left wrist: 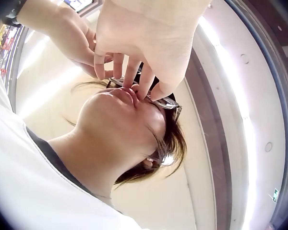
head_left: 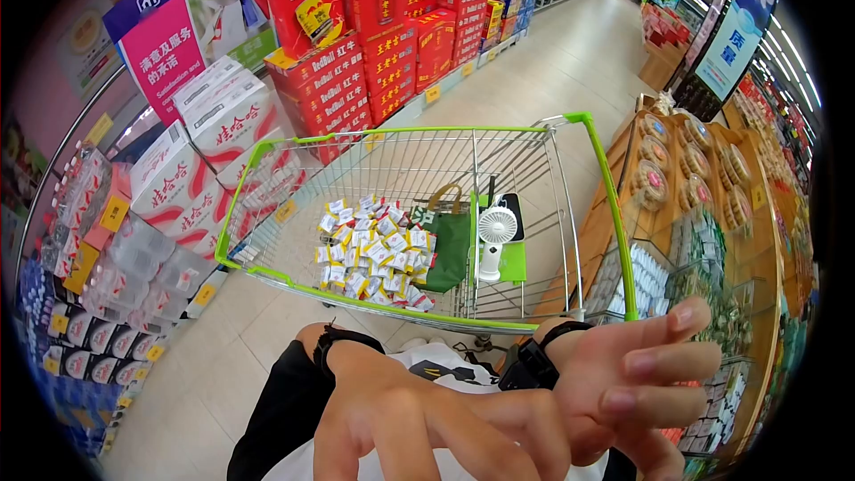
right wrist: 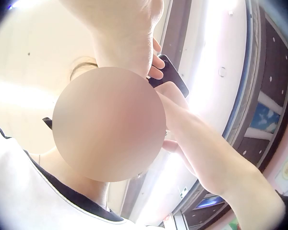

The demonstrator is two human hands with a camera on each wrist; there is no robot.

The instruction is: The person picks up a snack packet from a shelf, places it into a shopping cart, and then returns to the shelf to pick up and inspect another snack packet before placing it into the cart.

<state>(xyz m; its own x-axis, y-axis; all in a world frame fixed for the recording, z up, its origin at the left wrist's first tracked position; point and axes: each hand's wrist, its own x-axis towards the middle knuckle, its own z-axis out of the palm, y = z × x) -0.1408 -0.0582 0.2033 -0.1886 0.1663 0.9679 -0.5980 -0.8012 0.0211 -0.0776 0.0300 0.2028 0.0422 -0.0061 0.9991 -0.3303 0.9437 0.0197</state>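
My left hand [head_left: 427, 419] is raised close to the head camera, back of the hand showing, its fingers loosely bent and overlapping the right palm. The right hand [head_left: 641, 383] is turned palm up beside it, fingers spread and slightly bent. Neither hand shows an object in its fingers in the head view. Both wrists wear black bands, the right one with a small black camera [head_left: 532, 365]. In the left wrist view, the left fingers [left wrist: 130, 72] hang before the person's face and glasses. A dark flat rectangular object [right wrist: 172, 76] appears behind fingertips in the right wrist view.
A green-rimmed shopping cart [head_left: 610, 205] stands ahead, holding a pile of small white-and-yellow packets [head_left: 378, 254], a green bag [head_left: 452, 254] and a white handheld fan [head_left: 497, 227]. Stacked drink cartons [head_left: 321, 80] line the left; a wooden shelf [head_left: 641, 214] with packaged food borders the right.
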